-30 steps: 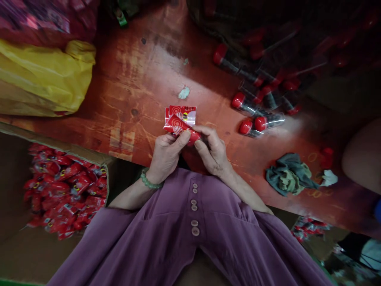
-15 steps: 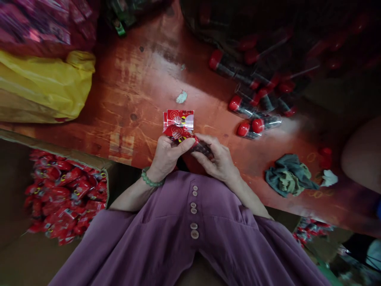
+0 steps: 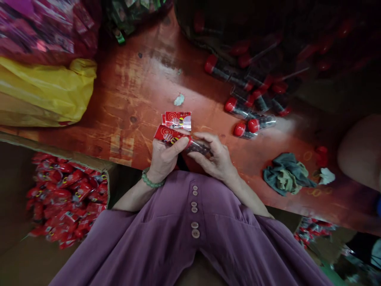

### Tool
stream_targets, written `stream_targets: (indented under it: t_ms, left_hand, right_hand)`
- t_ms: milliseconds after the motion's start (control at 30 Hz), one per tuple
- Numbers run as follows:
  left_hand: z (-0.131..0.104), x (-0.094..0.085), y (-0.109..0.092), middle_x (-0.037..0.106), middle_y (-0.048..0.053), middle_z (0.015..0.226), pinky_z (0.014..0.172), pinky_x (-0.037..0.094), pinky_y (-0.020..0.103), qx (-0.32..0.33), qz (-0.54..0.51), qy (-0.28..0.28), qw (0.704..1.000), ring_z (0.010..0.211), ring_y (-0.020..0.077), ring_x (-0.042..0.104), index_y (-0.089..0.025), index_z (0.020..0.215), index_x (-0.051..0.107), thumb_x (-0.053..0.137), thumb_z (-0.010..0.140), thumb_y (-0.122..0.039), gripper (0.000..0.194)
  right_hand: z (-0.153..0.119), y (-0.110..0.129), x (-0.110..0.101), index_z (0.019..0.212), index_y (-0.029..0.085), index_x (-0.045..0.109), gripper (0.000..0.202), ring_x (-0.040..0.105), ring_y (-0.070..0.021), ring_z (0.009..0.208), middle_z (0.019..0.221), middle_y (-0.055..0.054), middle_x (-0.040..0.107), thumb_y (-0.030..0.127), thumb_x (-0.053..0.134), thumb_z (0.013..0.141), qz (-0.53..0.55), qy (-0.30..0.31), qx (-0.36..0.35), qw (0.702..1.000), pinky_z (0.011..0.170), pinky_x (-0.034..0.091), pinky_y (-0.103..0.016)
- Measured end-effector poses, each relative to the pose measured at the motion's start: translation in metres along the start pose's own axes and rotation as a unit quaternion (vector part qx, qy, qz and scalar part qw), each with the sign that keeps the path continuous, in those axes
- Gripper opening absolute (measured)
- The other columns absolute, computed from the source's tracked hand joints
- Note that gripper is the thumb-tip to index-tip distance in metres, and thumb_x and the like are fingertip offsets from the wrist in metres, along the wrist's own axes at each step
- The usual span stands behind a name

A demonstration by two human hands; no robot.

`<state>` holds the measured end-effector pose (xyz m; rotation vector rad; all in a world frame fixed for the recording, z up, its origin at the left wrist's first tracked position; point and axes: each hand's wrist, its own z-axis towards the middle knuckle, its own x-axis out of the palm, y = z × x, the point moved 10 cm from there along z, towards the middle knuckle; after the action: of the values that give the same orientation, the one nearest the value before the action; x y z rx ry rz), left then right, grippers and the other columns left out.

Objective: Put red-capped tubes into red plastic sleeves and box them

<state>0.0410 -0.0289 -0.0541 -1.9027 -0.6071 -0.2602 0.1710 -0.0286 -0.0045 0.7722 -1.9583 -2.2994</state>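
My left hand [image 3: 163, 155], with a green bead bracelet at the wrist, is closed around a red printed plastic sleeve [image 3: 166, 134], its thumb pressed on top. A small clear bottle [image 3: 199, 147] with dark contents lies sideways between my hands, its left end at the sleeve. How far the sleeve covers it is hidden by my fingers. My right hand [image 3: 220, 159] grips the bottle's other end between thumb and fingers. Just beyond my hands, a few more red printed sleeves [image 3: 182, 119] lie flat and overlapping on the table.
On the reddish wooden table [image 3: 127, 95], several red-capped bottles [image 3: 253, 126] lie at right. Nearby is a crumpled grey-green cloth [image 3: 285, 174]. A yellow bag [image 3: 44, 91] stands at left. Below it, a cardboard box [image 3: 107, 186] holds many red wrapped items [image 3: 65, 198].
The red sleeve in my left hand has tipped flatter and shifted slightly left, so its printed face shows more. More of the bottle's body is visible between my hands.
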Motion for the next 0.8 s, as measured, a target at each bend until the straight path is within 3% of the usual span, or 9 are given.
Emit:
stream_targets:
  t_ms: [100, 167, 333, 433, 567, 700, 800]
  left_hand:
    - [0.003, 0.005, 0.004, 0.071, -0.001, 0.080, 0.081, 0.054, 0.028, -0.038, -0.017, 0.003, 0.999, 0.075, 0.0134, 0.065, -0.021, 0.079, 0.072, 0.089, 0.063, -0.040, 0.030]
    - [0.003, 0.011, 0.004, 0.070, -0.002, 0.078, 0.077, 0.054, 0.027, -0.057, -0.025, 0.013, 0.998, 0.072, 0.0126, 0.064, -0.021, 0.079, 0.071, 0.089, 0.062, -0.038, 0.029]
    - [-0.001, 0.023, -0.004, 0.071, 0.000, 0.076, 0.081, 0.055, 0.030, -0.047, -0.018, 0.033, 0.998, 0.073, 0.0148, 0.067, -0.020, 0.076, 0.072, 0.089, 0.064, -0.039, 0.028]
    - [-0.006, 0.028, -0.002, 0.073, 0.002, 0.076, 0.087, 0.056, 0.034, -0.058, -0.011, 0.049, 0.997, 0.077, 0.0182, 0.070, -0.020, 0.081, 0.077, 0.089, 0.064, -0.042, 0.031]
    - [-0.009, 0.025, -0.001, 0.072, 0.001, 0.072, 0.079, 0.055, 0.029, -0.044, 0.031, 0.029, 0.998, 0.071, 0.0146, 0.067, -0.018, 0.076, 0.076, 0.088, 0.066, -0.041, 0.028]
    - [-0.007, 0.029, 0.005, 0.069, -0.004, 0.070, 0.071, 0.052, 0.023, -0.043, 0.017, 0.019, 0.999, 0.064, 0.0086, 0.061, -0.019, 0.072, 0.073, 0.091, 0.062, -0.042, 0.031]
    - [-0.008, 0.035, 0.015, 0.070, -0.004, 0.071, 0.073, 0.053, 0.024, -0.064, -0.007, 0.026, 0.998, 0.065, 0.0088, 0.063, -0.020, 0.072, 0.072, 0.092, 0.059, -0.044, 0.034]
  right_hand:
    - [-0.001, 0.012, 0.000, 0.140, 0.033, 0.046, 0.051, 0.071, -0.0187, 0.110, 0.128, -0.004, 0.069, 0.026, 0.066, 0.094, -0.053, -0.001, -0.052, 0.997, 0.094, 0.060, -0.033]
    - [-0.002, 0.014, 0.000, 0.139, 0.033, 0.047, 0.049, 0.070, -0.0184, 0.110, 0.129, -0.004, 0.068, 0.025, 0.065, 0.095, -0.052, -0.001, -0.050, 0.997, 0.096, 0.059, -0.033]
    - [-0.003, -0.009, 0.001, 0.131, 0.027, 0.047, 0.044, 0.069, -0.0121, 0.076, 0.094, 0.002, 0.071, 0.039, 0.067, 0.093, 0.103, -0.019, 0.079, 0.991, 0.071, 0.059, -0.026]
    - [-0.006, -0.016, 0.002, 0.126, 0.026, 0.046, 0.047, 0.068, -0.0111, 0.074, 0.089, 0.003, 0.070, 0.043, 0.069, 0.089, 0.161, -0.027, 0.113, 0.980, 0.070, 0.057, -0.025]
    - [-0.008, -0.013, 0.000, 0.129, 0.025, 0.044, 0.047, 0.071, -0.0132, 0.079, 0.093, 0.001, 0.072, 0.040, 0.066, 0.091, 0.133, -0.021, 0.089, 0.987, 0.075, 0.059, -0.028]
    - [-0.011, 0.002, -0.011, 0.130, 0.026, 0.050, 0.042, 0.072, -0.0197, 0.103, 0.121, -0.008, 0.069, 0.034, 0.065, 0.091, -0.002, -0.060, 0.003, 0.998, 0.092, 0.060, -0.035]
    - [-0.014, 0.000, -0.016, 0.129, 0.025, 0.051, 0.041, 0.072, -0.0190, 0.099, 0.115, -0.007, 0.070, 0.036, 0.065, 0.092, 0.017, -0.083, 0.007, 0.996, 0.090, 0.061, -0.035]
